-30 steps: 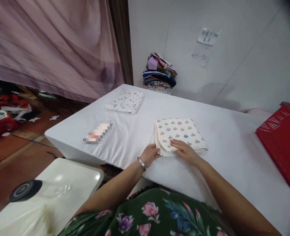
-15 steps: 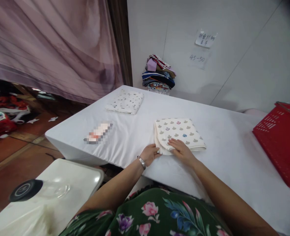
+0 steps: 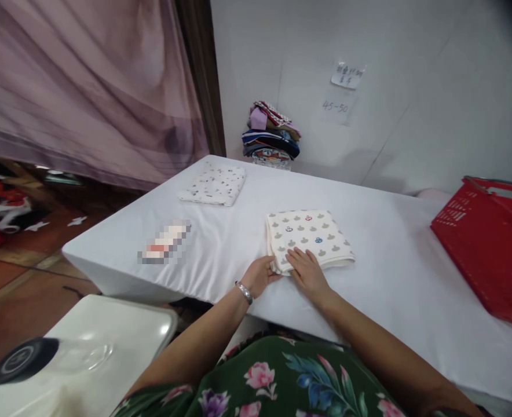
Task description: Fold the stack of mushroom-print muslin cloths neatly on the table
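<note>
Head view: both hands work at the near edge of a folded cloth (image 3: 308, 229) lying on the table (image 3: 381, 255), roughly in front of the person; the step in hand looks to be evening up its layers at the near left corner. The left hand (image 3: 259, 277), with a silvery bracelet (image 3: 244, 292) at its wrist, appears to pinch that corner between thumb and fingers. The right hand (image 3: 308, 279) rests palm down, fingers stretched and slightly spread over the top layer; whether its thumb goes under the edge cannot be told. As a judgement, the next move calls for a light press on top while the pinched corner is drawn straight, since the layers there do not quite line up. The fabric is cream, soft-looking and fairly thick at the fold, printed with grey mushroom-like shapes and a few red, blue and dark outlined ones; its front corner is rounded. The table cover is smooth white fabric, rippled towards the left. Beyond lies a thinner-looking speckled cloth (image 3: 215, 184), folded flat, and at the right stands a rigid red basket (image 3: 490, 249) with slotted sides.
</note>
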The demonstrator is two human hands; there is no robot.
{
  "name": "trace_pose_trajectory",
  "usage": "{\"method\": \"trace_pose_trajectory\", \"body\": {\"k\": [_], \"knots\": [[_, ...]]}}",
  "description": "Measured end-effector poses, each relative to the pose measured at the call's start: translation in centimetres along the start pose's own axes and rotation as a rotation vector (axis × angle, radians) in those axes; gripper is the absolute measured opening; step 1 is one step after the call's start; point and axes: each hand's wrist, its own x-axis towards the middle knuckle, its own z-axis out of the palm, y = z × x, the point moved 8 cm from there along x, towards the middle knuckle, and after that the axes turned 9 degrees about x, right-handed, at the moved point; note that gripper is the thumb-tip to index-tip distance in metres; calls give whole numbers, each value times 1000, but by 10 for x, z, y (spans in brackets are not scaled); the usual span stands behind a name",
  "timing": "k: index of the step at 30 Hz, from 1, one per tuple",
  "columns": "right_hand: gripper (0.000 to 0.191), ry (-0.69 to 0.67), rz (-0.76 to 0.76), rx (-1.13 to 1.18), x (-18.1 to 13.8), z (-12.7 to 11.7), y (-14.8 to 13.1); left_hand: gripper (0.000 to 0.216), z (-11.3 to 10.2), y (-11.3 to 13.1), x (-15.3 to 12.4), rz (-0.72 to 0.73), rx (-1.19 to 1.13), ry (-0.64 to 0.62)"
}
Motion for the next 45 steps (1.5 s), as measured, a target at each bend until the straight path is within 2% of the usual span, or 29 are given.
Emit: {"method": "trace_pose_trajectory", "body": {"k": [2, 5, 8, 10, 12, 15, 17, 19, 21, 24, 27, 30, 33, 37, 41, 45], "knots": [[42, 4, 23, -15, 2, 0, -2, 28, 1, 2, 0, 34, 47, 17], [42, -4, 64, -22, 4, 0, -6, 37, -2, 6, 3, 117, 150, 113], [47, -48, 26, -19, 2, -1, -10, 37, -3, 6, 6, 146, 203, 154], [52, -40, -4, -1, -3, -11, -2, 31, -3, 6, 8, 135, 214, 150], [50, 75, 35, 22, -11, -36, 19, 24, -4, 5, 8, 116, 215, 148], [43, 375, 266, 69, -29, -89, 75, 19, -4, 6, 7, 101, 208, 129], [46, 485, 575, 200, -46, -111, 120, 17, -2, 6, 8, 94, 203, 109], [49, 474, 868, 399, -60, -112, 155, 18, -2, 7, 9, 80, 207, 103], [48, 415, 1009, 545, -64, -106, 171, 23, -2, 9, 10, 57, 226, 106], [38, 360, 1020, 601, -57, -101, 179, 31, -3, 12, 14, 33, 281, 132], [30, 361, 980, 618, -49, -98, 184, 29, -6, 16, 18, 66, 329, 160], [26, 394, 941, 584, -49, -96, 188, 23, -7, 17, 19, 92, 333, 153], [23, 361, 957, 530, -54, -90, 192, 20, -8, 17, 17, 68, 345, 121], [24, 288, 963, 520, -55, -88, 189, 31, -13, 22, 15, 24, 440, 125], [27, 256, 963, 563, -46, -93, 183, 55, -31, 33, 22, 6, 523, 248], [44, 291, 1002, 640, -34, -92, 190, 78, -40, 59, 34, 123, 651, 432]]}}
